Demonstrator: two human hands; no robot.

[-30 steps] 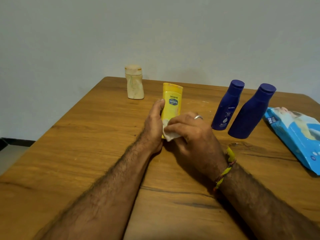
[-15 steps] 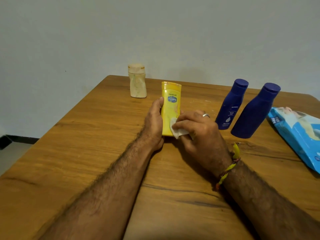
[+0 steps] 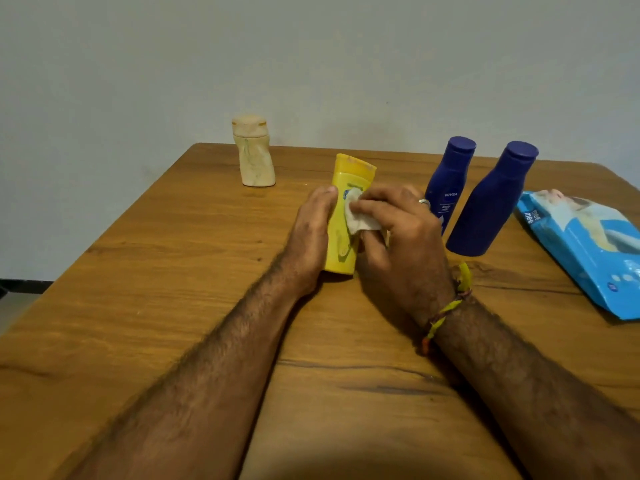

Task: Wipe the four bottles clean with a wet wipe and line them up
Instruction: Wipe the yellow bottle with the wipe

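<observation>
Left hand (image 3: 310, 233): curled against the left side of the yellow bottle (image 3: 346, 216), thumb lying up along its edge, steadying it upright on the wooden table (image 3: 173, 271).
Right hand (image 3: 398, 233): fingers closed on a crumpled wet wipe (image 3: 358, 216), pressing it to the bottle's front label (a ring shows on one finger, a yellow thread band at the wrist).
Yellow bottle: stands cap-down near the table's middle, between the two hands.
Cream bottle (image 3: 252, 152): upright at the far left, well apart from the others.
Labelled blue bottle (image 3: 448, 181): upright just right of the right hand, partly hidden behind its knuckles.
Plain blue bottle (image 3: 491, 202): just beside the labelled one, to its right and a little nearer the camera.
Wipes pack (image 3: 588, 251): blue, lying flat at the table's right edge.
</observation>
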